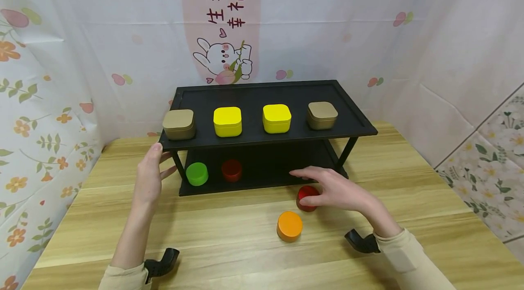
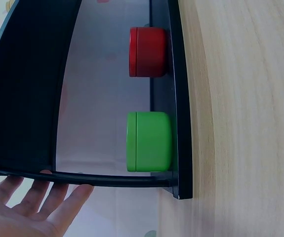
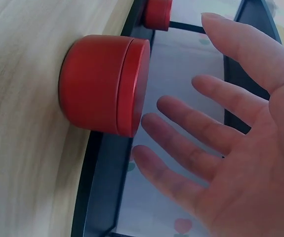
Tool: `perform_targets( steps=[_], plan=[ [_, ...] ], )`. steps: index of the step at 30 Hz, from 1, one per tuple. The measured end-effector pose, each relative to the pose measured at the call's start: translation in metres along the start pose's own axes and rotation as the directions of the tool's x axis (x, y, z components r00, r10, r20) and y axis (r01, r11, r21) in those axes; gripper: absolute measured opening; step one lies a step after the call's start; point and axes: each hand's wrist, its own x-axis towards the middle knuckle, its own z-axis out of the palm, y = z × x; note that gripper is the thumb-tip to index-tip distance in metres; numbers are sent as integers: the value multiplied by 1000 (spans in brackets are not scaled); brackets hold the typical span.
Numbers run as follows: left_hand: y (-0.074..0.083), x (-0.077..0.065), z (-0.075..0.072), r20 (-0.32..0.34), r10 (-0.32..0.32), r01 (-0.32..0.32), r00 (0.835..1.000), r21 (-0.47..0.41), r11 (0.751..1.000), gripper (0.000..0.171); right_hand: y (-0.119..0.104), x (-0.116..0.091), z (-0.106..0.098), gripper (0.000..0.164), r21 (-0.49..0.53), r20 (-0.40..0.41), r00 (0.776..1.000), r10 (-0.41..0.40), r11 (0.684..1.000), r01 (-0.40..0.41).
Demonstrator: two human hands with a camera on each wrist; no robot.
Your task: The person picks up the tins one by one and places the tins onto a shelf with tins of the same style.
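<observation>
My left hand (image 1: pixel 149 176) is at the left end of a black two-tier shelf (image 1: pixel 262 142). In the left wrist view its fairly straight fingers (image 2: pixel 65 210) touch the shelf's side frame. Over a round red tin (image 1: pixel 307 198) on the table, my right hand (image 1: pixel 333 187) hovers with spread fingers. The right wrist view has that red tin (image 3: pixel 102 84) standing in front of the lower tier, with the fingertips near its lid and nothing held. An orange round tin (image 1: pixel 289 226) stands nearer to me. On the lower tier are a green tin (image 1: pixel 197 174) and another red tin (image 1: pixel 232 170).
Along the upper tier stand two square yellow tins (image 1: pixel 227 121) between two square tan tins (image 1: pixel 178 124). Patterned cloth (image 1: pixel 311 48) hangs behind the wooden table (image 1: pixel 229 235). A black wrist mount (image 1: pixel 161 262) sticks out from each sleeve.
</observation>
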Motion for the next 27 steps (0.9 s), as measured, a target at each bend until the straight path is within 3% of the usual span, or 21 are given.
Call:
perform_targets(
  steps=[6, 27],
  plan=[
    [1, 0, 1, -6, -7, 7, 1000, 10, 1000, 52, 5, -4, 1, 65, 35, 29, 999, 32, 999, -33],
    [0, 0, 1, -18, -10, 10, 1000, -8, 1000, 51, 14, -6, 3, 65, 47, 109, 994, 21, 999, -27]
  ],
)
